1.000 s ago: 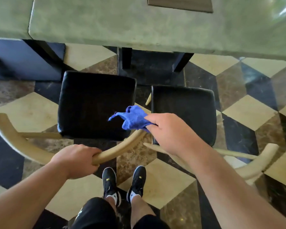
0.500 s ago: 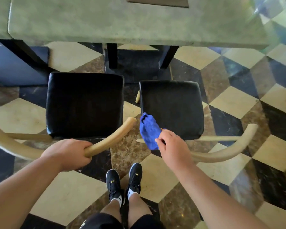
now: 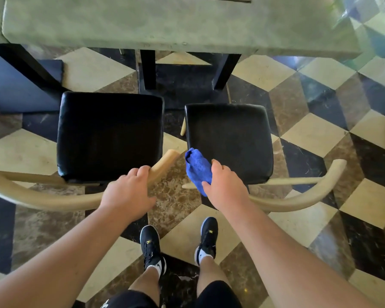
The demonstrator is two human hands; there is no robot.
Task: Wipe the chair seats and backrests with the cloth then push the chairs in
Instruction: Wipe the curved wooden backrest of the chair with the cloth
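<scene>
Moved since a second ago: my right hand (image 3: 225,187) and the blue cloth (image 3: 197,170), from the left chair's rail tip across to the near end of the right backrest (image 3: 298,201); my left hand (image 3: 129,192), up the left backrest (image 3: 42,201) toward its tip.

Fingers: left curled over the rail; right clasping the cloth against its rail.

Step, as I judge it: wiping the right backrest. Best done with the cloth wrapped round the rail and drawn along the whole curve, the left hand steadying.

Unclear:
- rail end beneath the cloth
- legs under the left seat (image 3: 109,136) and right seat (image 3: 229,141)
- left rail cut off at the frame edge
- dust on the black seats unreadable

Both chairs stand short of the worktop (image 3: 165,23), not yet pushed in.
</scene>
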